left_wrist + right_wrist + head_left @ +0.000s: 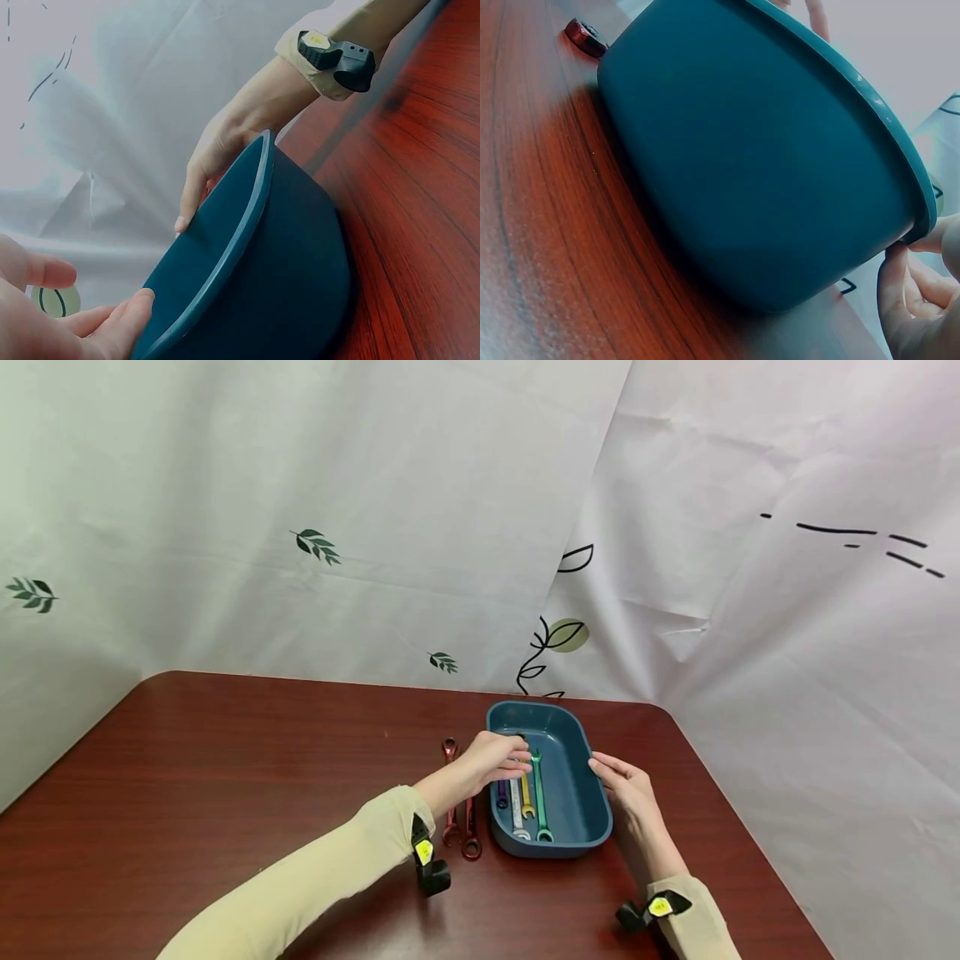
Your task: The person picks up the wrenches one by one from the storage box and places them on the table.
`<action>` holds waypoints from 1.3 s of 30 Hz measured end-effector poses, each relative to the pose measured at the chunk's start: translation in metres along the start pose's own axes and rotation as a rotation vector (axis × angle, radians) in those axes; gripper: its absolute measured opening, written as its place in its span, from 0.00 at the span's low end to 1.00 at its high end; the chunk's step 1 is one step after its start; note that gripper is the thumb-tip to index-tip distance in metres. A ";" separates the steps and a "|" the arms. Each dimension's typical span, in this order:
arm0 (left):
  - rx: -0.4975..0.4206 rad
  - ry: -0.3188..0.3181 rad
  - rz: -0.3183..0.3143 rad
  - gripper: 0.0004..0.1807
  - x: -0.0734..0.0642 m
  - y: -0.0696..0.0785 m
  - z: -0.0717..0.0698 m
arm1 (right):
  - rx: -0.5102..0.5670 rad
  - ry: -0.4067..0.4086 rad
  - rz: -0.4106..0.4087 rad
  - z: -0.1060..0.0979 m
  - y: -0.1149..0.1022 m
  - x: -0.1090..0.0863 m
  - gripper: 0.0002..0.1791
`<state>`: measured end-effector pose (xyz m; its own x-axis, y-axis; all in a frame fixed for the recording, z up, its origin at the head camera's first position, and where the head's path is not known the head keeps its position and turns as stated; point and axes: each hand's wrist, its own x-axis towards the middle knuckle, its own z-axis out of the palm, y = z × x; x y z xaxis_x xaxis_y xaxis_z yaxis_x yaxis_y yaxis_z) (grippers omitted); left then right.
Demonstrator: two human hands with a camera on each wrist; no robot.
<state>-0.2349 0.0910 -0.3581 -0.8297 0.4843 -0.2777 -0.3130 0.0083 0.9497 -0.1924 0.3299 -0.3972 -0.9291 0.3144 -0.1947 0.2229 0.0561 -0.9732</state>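
Note:
A blue plastic bin [577, 785] stands on the table with several combination wrenches in it: a purple wrench [502, 793], a silver wrench [517, 806], a yellow wrench [527, 802] and a green wrench [540, 797] lie side by side along its left half. My left hand [495, 758] hovers over the bin's left side, fingers extended and holding nothing, hiding the upper ends of some wrenches. At the right side, my right hand [630, 789] pinches the bin's rim between thumb and fingers, also visible in the right wrist view.
Left of the bin lie a red wrench [451, 827] and a darker red wrench [471, 843], partly under my left wrist. The brown wooden table [225, 760] extends far to the left. A white patterned cloth [375, 527] hangs behind it and along the right side.

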 end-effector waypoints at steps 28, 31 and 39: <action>0.063 0.028 -0.035 0.22 0.020 -0.005 0.018 | 0.025 0.000 0.009 -0.001 0.000 0.001 0.29; 0.078 0.046 -0.038 0.23 0.023 -0.005 0.020 | 0.027 0.000 0.010 -0.001 0.000 0.001 0.29; 0.145 0.073 -0.061 0.24 0.029 -0.007 0.024 | 0.022 0.004 0.008 0.001 0.000 0.001 0.29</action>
<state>-0.2455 0.1261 -0.3696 -0.8440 0.4146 -0.3401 -0.2983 0.1641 0.9403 -0.1930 0.3296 -0.3977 -0.9261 0.3187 -0.2022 0.2240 0.0328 -0.9740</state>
